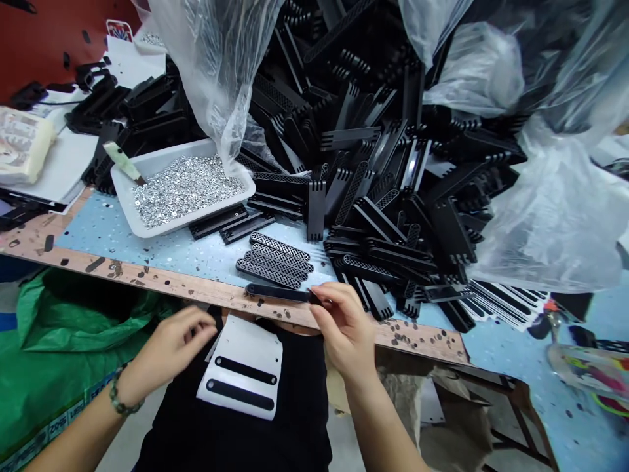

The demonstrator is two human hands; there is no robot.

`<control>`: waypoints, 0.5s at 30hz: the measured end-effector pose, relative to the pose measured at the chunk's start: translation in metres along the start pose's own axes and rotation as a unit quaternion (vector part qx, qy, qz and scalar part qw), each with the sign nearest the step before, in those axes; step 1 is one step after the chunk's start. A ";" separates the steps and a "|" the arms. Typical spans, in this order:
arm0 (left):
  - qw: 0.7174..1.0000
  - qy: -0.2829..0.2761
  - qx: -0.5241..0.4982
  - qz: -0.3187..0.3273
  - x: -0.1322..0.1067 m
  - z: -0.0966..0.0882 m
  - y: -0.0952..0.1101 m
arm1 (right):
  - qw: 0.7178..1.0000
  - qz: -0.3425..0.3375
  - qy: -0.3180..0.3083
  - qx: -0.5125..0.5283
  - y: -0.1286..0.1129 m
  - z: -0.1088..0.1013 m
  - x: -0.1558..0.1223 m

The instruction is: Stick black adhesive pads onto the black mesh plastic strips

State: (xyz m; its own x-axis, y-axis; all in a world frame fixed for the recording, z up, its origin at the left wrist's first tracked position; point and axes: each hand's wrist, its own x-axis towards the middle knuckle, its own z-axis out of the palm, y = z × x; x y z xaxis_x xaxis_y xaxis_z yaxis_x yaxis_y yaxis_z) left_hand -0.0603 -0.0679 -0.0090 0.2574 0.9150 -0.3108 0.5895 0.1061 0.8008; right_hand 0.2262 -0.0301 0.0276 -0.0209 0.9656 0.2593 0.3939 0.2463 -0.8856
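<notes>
My right hand (346, 324) is closed in a pinch at the right end of a narrow black strip (278, 292) with rounded ends, which lies along the table's front edge. My left hand (179, 341) hovers over my lap with fingers loosely curled and apart from the thumb; I see nothing in it. Beside it, on my lap, rests a white backing sheet (246, 344) carrying two black rounded stickers (240, 394). Just behind the strip, several black bars (275, 259) with a honeycomb-patterned face lie side by side on the blue tabletop.
A white tray (125, 196) full of small silvery metal pieces (189, 187) stands at left, a brush-like tool (122, 160) in it. A large heap of black plastic parts (354, 151) covers the back, with clear plastic bags (550, 216) around it. More sticker sheets (511, 305) lie right; a green sack (63, 354) is lower left.
</notes>
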 end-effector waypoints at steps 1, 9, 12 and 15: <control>0.998 0.048 -0.030 0.000 0.010 -0.007 0.004 | 0.999 -0.025 -0.025 -0.038 -0.003 0.005 0.010; 0.973 0.031 -0.228 0.003 0.095 -0.003 0.027 | 0.950 -0.132 -0.130 -0.250 0.006 0.072 0.048; 0.964 0.049 -0.261 0.010 0.101 0.003 0.026 | 0.937 -0.143 -0.135 -0.290 0.012 0.080 0.051; 0.958 0.063 -0.276 0.037 0.100 0.005 0.023 | 0.930 -0.151 -0.138 -0.306 0.014 0.081 0.052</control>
State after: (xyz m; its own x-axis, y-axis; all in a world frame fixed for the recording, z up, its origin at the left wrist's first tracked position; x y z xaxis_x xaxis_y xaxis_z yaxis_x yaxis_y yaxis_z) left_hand -0.0172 0.0243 -0.0247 0.1670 0.9640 -0.2069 0.0686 0.1979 0.9778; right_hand 0.1558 0.0303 -0.0029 -0.4175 0.8654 0.2772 0.7787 0.4979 -0.3816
